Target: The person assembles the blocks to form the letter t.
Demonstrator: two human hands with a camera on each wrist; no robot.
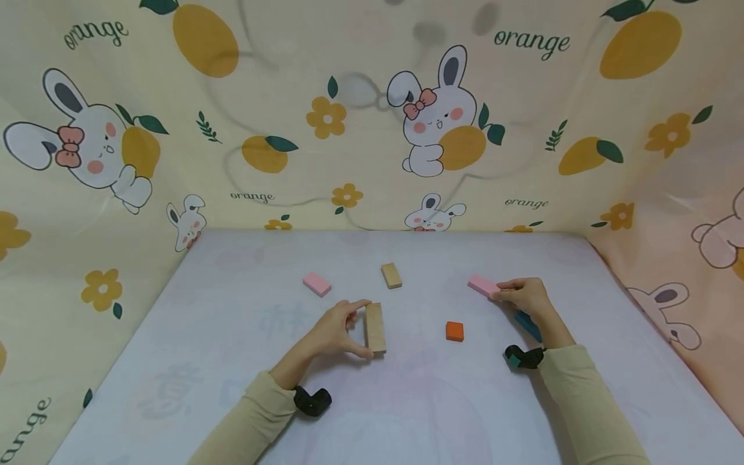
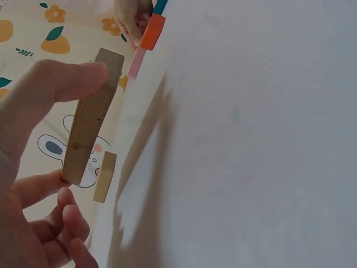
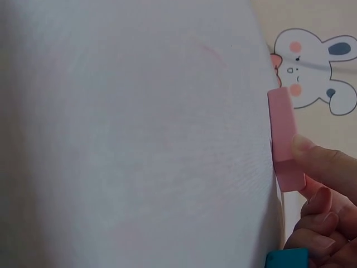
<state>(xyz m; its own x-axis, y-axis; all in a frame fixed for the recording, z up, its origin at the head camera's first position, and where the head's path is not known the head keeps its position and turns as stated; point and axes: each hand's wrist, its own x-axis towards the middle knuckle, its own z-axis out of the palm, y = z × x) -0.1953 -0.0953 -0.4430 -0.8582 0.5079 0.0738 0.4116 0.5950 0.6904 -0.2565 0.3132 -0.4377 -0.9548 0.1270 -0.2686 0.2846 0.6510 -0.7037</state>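
Observation:
My left hand (image 1: 332, 332) pinches a long plain wooden block (image 1: 375, 328) by its two ends, thumb at the near end and index finger at the far one. In the left wrist view the wooden block (image 2: 91, 128) is held over the table, with a shadow beside it. Farther right, my right hand (image 1: 527, 297) pinches the near end of a pink block (image 1: 482, 285) between thumb and finger. The right wrist view has the pink block (image 3: 283, 123) close against the tabletop. Partly hidden beneath the right wrist lies a blue block (image 1: 527, 326).
Between the hands sits an orange block (image 1: 454, 331). A smaller wooden block (image 1: 392, 276) and a second pink block (image 1: 316, 284) lie farther back on the white table (image 1: 418, 400). A printed cloth (image 1: 360, 155) with rabbits and oranges rises behind and at both sides.

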